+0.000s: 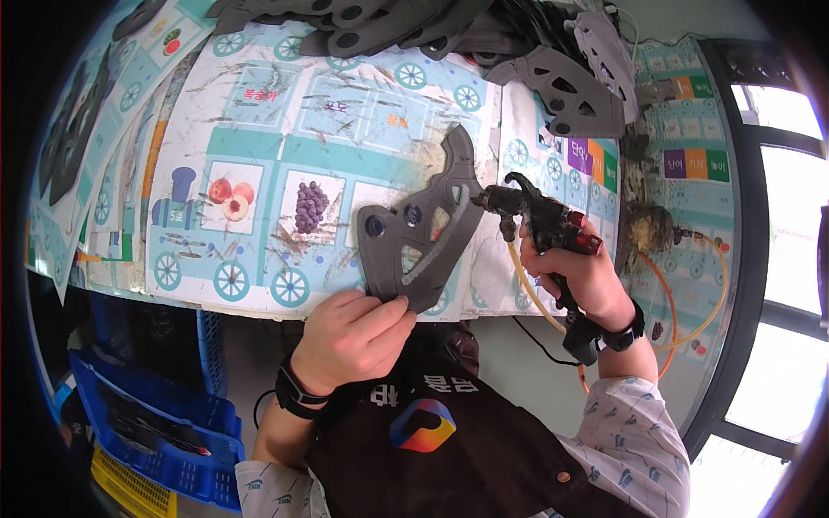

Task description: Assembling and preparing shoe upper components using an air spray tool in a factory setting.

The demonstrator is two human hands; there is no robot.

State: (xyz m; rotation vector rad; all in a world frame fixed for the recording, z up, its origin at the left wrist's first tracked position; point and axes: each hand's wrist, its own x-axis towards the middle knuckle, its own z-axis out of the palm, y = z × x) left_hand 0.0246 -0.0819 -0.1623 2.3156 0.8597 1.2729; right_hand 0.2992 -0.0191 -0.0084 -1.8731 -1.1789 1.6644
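Note:
My left hand [352, 338] pinches the lower edge of a dark grey curved panel [449, 259] with cut-out openings and two round dark spots. The panel lies on the table near its front edge, with its narrow tip pointing away from me. In my right hand [591, 281] is a spray gun [546, 216], its body smeared black, my fingers wrapped round the handle. Its nozzle points left, close beside the panel's right edge. A yellow hose [523, 274] hangs from the gun. Whether the trigger is pressed, I cannot tell.
Printed sheets [250, 147] with fruit pictures cover the stained table. Several similar grey panels [380, 22] are piled at the back, with another panel [561, 91] at the far right. Blue crates [164, 414] stand below left. An orange hose [667, 302] loops at right, near a window [786, 216].

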